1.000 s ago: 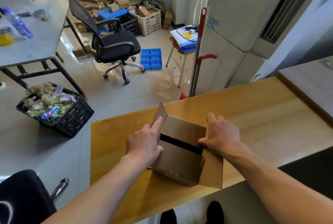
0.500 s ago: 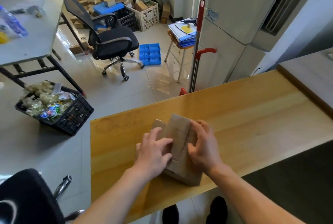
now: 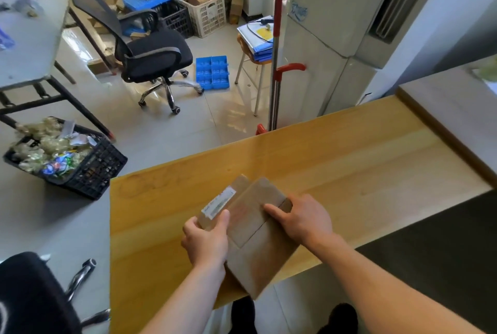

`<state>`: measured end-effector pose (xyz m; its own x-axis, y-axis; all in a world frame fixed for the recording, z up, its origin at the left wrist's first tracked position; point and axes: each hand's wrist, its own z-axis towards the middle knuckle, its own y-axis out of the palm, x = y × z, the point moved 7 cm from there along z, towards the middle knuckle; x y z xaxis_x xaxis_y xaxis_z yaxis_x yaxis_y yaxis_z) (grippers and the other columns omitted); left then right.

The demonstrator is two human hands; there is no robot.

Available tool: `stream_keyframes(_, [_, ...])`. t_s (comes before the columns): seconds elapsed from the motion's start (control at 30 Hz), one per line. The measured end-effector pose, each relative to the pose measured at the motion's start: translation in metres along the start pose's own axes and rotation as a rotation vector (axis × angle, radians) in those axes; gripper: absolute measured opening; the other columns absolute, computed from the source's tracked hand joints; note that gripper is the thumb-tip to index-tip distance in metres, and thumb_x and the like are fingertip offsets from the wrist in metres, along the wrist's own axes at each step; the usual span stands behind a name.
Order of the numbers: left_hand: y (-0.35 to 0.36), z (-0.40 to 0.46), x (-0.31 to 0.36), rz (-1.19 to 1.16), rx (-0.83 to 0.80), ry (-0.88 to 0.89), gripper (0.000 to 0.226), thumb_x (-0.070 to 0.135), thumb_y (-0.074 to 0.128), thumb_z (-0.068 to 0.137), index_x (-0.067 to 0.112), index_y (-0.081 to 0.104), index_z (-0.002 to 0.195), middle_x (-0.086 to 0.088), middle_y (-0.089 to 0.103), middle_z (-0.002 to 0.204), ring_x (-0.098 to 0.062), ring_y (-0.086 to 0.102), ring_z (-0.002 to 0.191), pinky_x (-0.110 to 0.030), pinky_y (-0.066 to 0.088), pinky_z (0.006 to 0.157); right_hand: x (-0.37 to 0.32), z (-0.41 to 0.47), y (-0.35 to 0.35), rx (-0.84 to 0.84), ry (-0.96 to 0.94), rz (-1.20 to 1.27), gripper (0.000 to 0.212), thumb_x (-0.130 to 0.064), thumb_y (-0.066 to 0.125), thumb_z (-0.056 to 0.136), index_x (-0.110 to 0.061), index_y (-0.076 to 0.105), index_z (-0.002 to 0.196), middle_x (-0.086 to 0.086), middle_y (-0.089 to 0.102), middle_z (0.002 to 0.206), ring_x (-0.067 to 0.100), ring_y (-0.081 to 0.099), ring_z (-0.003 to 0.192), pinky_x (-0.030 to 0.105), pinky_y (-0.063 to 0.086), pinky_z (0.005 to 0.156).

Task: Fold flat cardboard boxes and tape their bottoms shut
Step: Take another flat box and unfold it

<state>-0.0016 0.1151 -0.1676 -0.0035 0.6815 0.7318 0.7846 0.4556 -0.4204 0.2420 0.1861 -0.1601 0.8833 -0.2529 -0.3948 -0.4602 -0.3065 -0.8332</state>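
Observation:
A brown cardboard box (image 3: 255, 228) lies near the front edge of the wooden table (image 3: 349, 167), its near corner hanging over the edge. Its flaps are folded shut on top, and a white label shows on the left flap. My left hand (image 3: 207, 242) grips the box's left side, thumb on top of the labelled flap. My right hand (image 3: 301, 220) rests on the right side of the top, index finger stretched along the flap seam. No tape is in sight.
A black crate (image 3: 88, 169) of scraps sits on the floor to the left. A black office chair (image 3: 150, 56), a blue tray (image 3: 212, 72), a stool with papers and a red mop (image 3: 274, 64) stand beyond the table. A dark chair back is at the lower left.
The box went from open, flaps up, to flaps folded shut. It has been pulled closer to the front edge, and my left hand shifted from the top to the left side.

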Motion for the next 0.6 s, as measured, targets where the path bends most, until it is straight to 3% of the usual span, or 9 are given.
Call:
stream_keyframes(0.1, [0.040, -0.026, 0.026, 0.018, -0.104, 0.246, 0.070, 0.054, 0.074, 0.072, 0.033, 0.039, 0.129, 0.001, 0.049, 0.130, -0.023, 0.052, 0.114, -0.042, 0.047, 0.095, 0.043, 0.003, -0.016, 0.077, 0.115, 0.203, 0.074, -0.093, 0.033, 0.069, -0.025, 0.059, 0.080, -0.002, 0.066, 0.088, 0.022, 0.061, 0.082, 0.042, 0.054, 0.075])
stream_keyframes(0.17, [0.084, -0.054, 0.044, 0.176, -0.235, 0.392, 0.088, 0.042, 0.074, 0.078, 0.033, 0.023, 0.149, 0.003, 0.044, 0.145, -0.023, 0.047, 0.128, -0.045, 0.043, 0.105, 0.076, 0.005, -0.032, 0.080, 0.184, 0.320, 0.069, -0.089, 0.039, 0.074, -0.023, 0.060, 0.082, 0.000, 0.066, 0.089, 0.023, 0.062, 0.084, 0.044, 0.054, 0.077])
stream_keyframes(0.23, [0.128, -0.084, 0.065, 0.268, -0.288, 0.507, 0.094, 0.035, 0.070, 0.086, 0.035, 0.006, 0.154, 0.004, 0.034, 0.154, -0.020, 0.039, 0.136, -0.045, 0.038, 0.111, 0.114, 0.007, -0.059, 0.117, 0.231, 0.466, 0.065, -0.086, 0.044, 0.075, -0.023, 0.061, 0.083, 0.000, 0.066, 0.087, 0.021, 0.063, 0.082, 0.046, 0.056, 0.077])
stream_keyframes(0.37, [0.233, -0.159, 0.114, 0.343, -0.415, 0.770, 0.087, 0.040, 0.060, 0.093, 0.041, -0.004, 0.152, 0.006, 0.024, 0.158, -0.016, 0.029, 0.142, -0.038, 0.037, 0.112, 0.216, 0.006, -0.149, 0.284, 0.274, 0.641, 0.056, -0.080, 0.047, 0.078, -0.026, 0.061, 0.082, -0.002, 0.065, 0.083, 0.017, 0.065, 0.077, 0.042, 0.059, 0.071])
stream_keyframes(0.43, [0.296, -0.210, 0.136, 0.373, -0.507, 0.904, 0.083, 0.048, 0.053, 0.093, 0.042, -0.005, 0.152, 0.007, 0.021, 0.159, -0.015, 0.027, 0.143, -0.026, 0.034, 0.104, 0.278, -0.002, -0.199, 0.398, 0.278, 0.705, 0.052, -0.076, 0.048, 0.082, -0.026, 0.064, 0.081, -0.004, 0.066, 0.081, 0.013, 0.066, 0.075, 0.037, 0.059, 0.067])
stream_keyframes(0.53, [0.391, -0.290, 0.159, 0.377, -0.625, 1.019, 0.078, 0.052, 0.046, 0.094, 0.043, -0.005, 0.152, 0.010, 0.017, 0.160, -0.009, 0.027, 0.139, -0.013, 0.030, 0.089, 0.374, -0.022, -0.271, 0.568, 0.323, 0.635, 0.052, -0.069, 0.043, 0.090, -0.024, 0.062, 0.072, -0.005, 0.063, 0.072, 0.011, 0.060, 0.067, 0.025, 0.043, 0.054])
stream_keyframes(0.6, [0.450, -0.345, 0.168, 0.373, -0.720, 1.076, 0.077, 0.050, 0.046, 0.096, 0.038, -0.004, 0.153, 0.010, 0.011, 0.162, -0.005, 0.021, 0.140, -0.010, 0.028, 0.096, 0.437, -0.036, -0.315, 0.667, 0.391, 0.559, 0.058, -0.063, 0.041, 0.094, -0.017, 0.057, 0.064, -0.002, 0.058, 0.063, 0.012, 0.054, 0.061, 0.028, 0.032, 0.051])
